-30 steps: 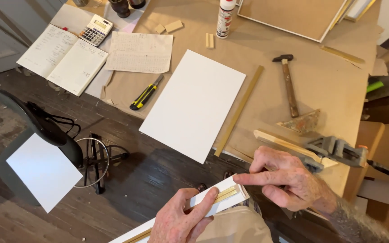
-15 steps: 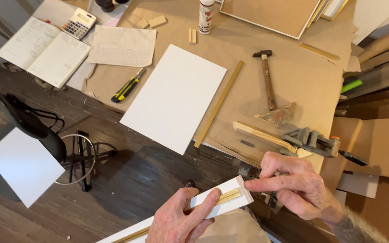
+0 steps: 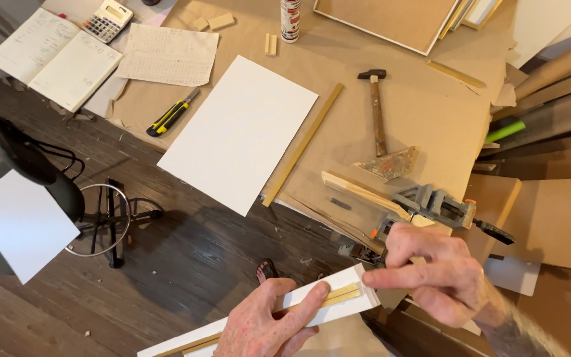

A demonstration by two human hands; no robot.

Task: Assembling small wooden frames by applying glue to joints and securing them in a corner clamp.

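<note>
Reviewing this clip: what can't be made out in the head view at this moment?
- White moulding strip: its lower end is hidden by the left hand and the frame's bottom edge.
- Corner clamp: its near side is hidden by the right hand.
- Notebook writing: too small.

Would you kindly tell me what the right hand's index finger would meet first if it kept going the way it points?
The right hand points left; its fingertip seems already at the end of the white moulding strip held by the left hand, though depth is unclear.
</note>
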